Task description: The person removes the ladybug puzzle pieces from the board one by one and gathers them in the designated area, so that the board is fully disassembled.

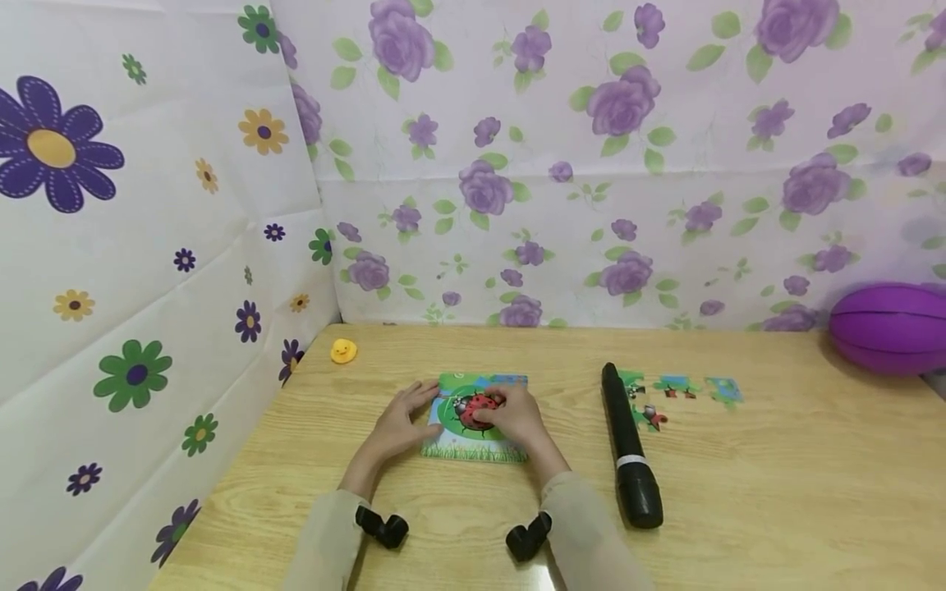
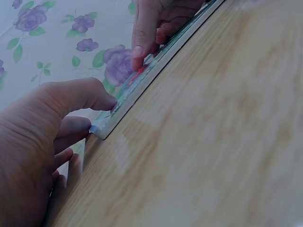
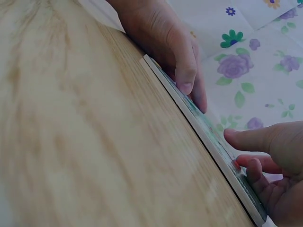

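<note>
A jigsaw puzzle (image 1: pixel 473 451) of a red ladybug on a green leaf lies flat on the table in a thin board. At its left side is my left hand (image 1: pixel 399 423), fingers along the edge and thumb (image 2: pixel 105 100) resting on the top face. My right hand (image 1: pixel 520 417) is over the ladybug's right part. Its index fingertip touches the picture near the thumb, while the other fingers are partly bent. I see no loose piece between them; the surface under this hand is hidden. Several loose puzzle pieces (image 1: pixel 676 384) lie farther right.
A long black tapered rod with a white ring (image 1: pixel 630 460) lies between my right arm and the loose pieces. A small yellow rubber duck (image 1: pixel 343 351) sits at the back left. A purple ball (image 1: pixel 890 328) rests at the back right, near flowered cloth walls.
</note>
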`<move>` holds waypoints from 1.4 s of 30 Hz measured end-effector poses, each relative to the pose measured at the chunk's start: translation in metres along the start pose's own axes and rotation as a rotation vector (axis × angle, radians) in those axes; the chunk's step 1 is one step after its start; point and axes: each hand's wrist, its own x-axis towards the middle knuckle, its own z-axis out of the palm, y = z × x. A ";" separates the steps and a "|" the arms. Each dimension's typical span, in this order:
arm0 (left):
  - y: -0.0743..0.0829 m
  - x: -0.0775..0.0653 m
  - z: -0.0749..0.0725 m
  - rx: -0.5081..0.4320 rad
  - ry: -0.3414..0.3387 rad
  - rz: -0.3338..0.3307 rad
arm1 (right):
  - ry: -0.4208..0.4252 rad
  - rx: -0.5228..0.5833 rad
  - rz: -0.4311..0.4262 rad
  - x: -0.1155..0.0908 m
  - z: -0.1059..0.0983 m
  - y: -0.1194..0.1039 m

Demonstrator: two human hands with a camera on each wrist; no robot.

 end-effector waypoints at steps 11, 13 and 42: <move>0.001 0.000 0.000 0.006 0.000 -0.002 | 0.010 0.003 0.014 -0.002 -0.003 -0.004; 0.000 0.000 0.000 0.010 0.001 -0.002 | -0.003 -0.013 0.016 -0.003 -0.002 -0.004; 0.002 -0.001 -0.001 -0.007 -0.005 0.016 | -0.045 -0.075 0.044 -0.004 -0.003 -0.008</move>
